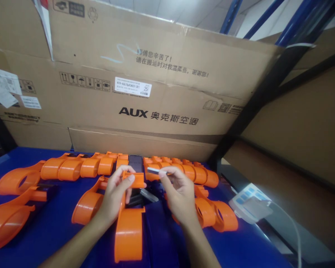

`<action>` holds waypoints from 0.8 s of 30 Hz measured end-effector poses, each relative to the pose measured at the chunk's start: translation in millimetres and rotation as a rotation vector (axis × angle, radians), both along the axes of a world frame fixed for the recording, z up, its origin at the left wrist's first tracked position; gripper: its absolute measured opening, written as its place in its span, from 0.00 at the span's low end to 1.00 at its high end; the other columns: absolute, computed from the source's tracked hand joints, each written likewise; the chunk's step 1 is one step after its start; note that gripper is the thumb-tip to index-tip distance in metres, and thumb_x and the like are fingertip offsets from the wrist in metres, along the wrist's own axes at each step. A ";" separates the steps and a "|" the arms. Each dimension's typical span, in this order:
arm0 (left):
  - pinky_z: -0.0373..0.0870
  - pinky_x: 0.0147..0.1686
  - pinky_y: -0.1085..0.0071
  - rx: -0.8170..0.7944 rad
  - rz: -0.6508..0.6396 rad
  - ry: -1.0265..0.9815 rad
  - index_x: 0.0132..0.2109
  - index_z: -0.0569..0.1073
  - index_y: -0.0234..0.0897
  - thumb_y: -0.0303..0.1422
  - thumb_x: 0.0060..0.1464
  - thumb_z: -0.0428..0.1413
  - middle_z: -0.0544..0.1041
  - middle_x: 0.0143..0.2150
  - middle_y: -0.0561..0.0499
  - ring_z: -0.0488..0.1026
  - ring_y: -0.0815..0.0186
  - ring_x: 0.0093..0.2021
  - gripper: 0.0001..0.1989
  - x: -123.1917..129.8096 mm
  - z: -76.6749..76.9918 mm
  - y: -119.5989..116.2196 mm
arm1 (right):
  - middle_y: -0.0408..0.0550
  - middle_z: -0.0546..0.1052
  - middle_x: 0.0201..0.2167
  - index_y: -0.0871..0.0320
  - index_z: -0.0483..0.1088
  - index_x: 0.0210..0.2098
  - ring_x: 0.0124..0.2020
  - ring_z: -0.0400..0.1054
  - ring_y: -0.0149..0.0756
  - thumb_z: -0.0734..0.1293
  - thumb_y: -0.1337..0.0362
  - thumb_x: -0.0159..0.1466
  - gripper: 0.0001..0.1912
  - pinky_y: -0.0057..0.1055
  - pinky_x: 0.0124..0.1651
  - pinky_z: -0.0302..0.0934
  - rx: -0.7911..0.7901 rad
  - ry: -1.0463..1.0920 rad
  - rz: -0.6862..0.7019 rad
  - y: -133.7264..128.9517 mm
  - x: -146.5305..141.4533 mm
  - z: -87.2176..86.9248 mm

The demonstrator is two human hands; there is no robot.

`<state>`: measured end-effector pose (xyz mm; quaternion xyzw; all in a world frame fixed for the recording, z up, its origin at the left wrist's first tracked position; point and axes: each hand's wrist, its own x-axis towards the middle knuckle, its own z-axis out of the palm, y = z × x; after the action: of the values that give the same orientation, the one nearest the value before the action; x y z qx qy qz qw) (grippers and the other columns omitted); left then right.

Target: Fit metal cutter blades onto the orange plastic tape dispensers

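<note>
My left hand is closed on an orange plastic part, its thumb pressing the narrow flat head. A wide curved band of that part hangs down toward me. In my right hand, a small thin strip, pale on top with a dark edge, is pinched between thumb and fingers. The strip's tip points left, apart from the orange head. Below and between the hands lie black pieces and a clear plastic-looking piece, partly hidden.
Several similar orange parts line the back and sides of the blue surface. A dark phone-like rectangle stands among them. Behind is a large cardboard sheet. At right, a white power strip with a cable hangs beside a dark post.
</note>
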<state>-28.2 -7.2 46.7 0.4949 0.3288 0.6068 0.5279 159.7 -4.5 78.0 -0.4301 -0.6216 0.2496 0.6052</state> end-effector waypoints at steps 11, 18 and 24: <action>0.60 0.22 0.74 -0.016 0.062 -0.088 0.46 0.72 0.40 0.45 0.61 0.57 0.67 0.15 0.60 0.62 0.69 0.14 0.14 -4.9 3.0 2.5 | 0.42 0.71 0.26 0.55 0.70 0.28 0.31 0.65 0.36 0.67 0.72 0.60 0.07 0.30 0.35 0.55 -0.007 -0.777 -0.007 -3.6 4.1 3.0; 0.57 0.19 0.75 -0.026 0.067 -0.082 0.46 0.71 0.41 0.44 0.61 0.57 0.66 0.16 0.60 0.62 0.71 0.14 0.13 -3.0 3.2 2.3 | 0.43 0.72 0.27 0.56 0.69 0.29 0.29 0.64 0.34 0.69 0.73 0.56 0.07 0.29 0.31 0.49 -0.102 -0.998 -0.027 -7.1 3.0 -1.5; 0.55 0.17 0.75 -0.039 0.061 -0.090 0.45 0.71 0.41 0.45 0.59 0.59 0.68 0.19 0.60 0.62 0.72 0.14 0.15 -2.4 4.9 2.3 | 0.44 0.72 0.28 0.55 0.70 0.29 0.30 0.65 0.36 0.68 0.74 0.55 0.08 0.29 0.31 0.52 -0.017 -0.934 -0.014 -6.7 2.4 -3.0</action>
<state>-30.6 -4.9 51.6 0.4466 0.3316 0.6376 0.5330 162.1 -11.1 75.1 -0.5055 -0.8226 0.0304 0.2585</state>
